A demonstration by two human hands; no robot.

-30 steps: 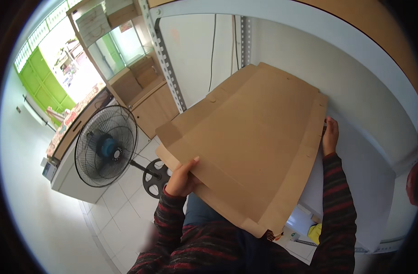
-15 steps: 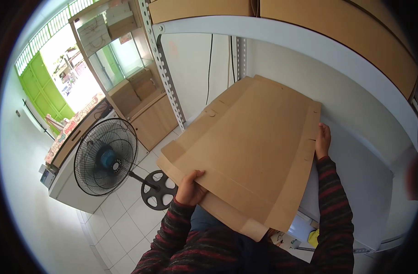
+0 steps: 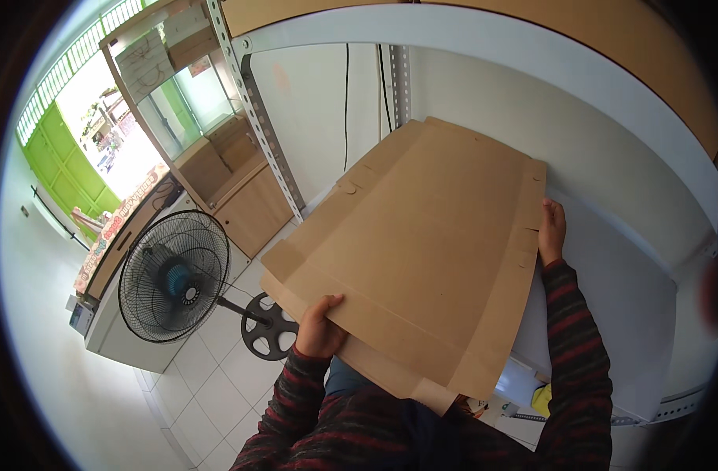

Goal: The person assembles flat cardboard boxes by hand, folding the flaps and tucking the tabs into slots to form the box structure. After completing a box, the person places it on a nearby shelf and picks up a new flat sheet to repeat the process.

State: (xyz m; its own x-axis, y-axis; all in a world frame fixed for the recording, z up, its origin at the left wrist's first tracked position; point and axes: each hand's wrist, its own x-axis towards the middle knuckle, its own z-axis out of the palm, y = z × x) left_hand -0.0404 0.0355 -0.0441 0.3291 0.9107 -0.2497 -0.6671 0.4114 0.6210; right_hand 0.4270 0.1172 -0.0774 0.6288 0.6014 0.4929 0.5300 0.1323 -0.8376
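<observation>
I hold a large flattened brown cardboard box out in front of me, tilted over a white shelf surface. My left hand grips its near left edge, thumb on top. My right hand holds its right edge beside the slotted flaps. Both forearms wear dark red striped sleeves. The cardboard hides most of what lies under it.
A black standing fan with a round base stands on the white tiled floor at my left. A perforated metal shelf upright rises behind the cardboard. Wooden cabinets and a glass case sit further left. Small yellow and white items lie below the cardboard.
The cardboard has moved forward and a little up toward the wall. Both hands kept their grip and travelled with it.
</observation>
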